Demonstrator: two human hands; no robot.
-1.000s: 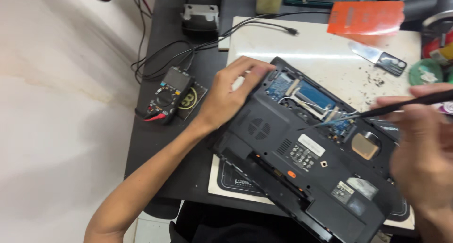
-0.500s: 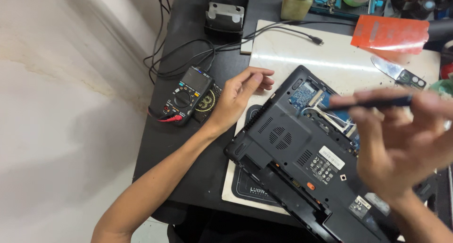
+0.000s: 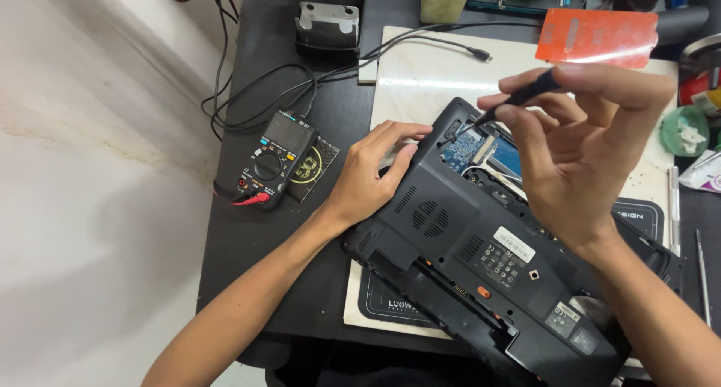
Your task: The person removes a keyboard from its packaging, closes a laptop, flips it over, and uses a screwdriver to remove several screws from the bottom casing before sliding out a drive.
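Head view: screwdriver [image 3: 518, 100] tip down-left.

One upturned black laptop [image 3: 481, 259], one multimeter [image 3: 276, 155], one screwdriver [image 3: 518, 98], one orange card [image 3: 597, 37], two hands.

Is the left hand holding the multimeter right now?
No, the left hand rests on the edge of the upturned laptop, while the multimeter lies untouched on the desk beside it.

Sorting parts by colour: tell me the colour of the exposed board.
Blue board, seen in the head view.
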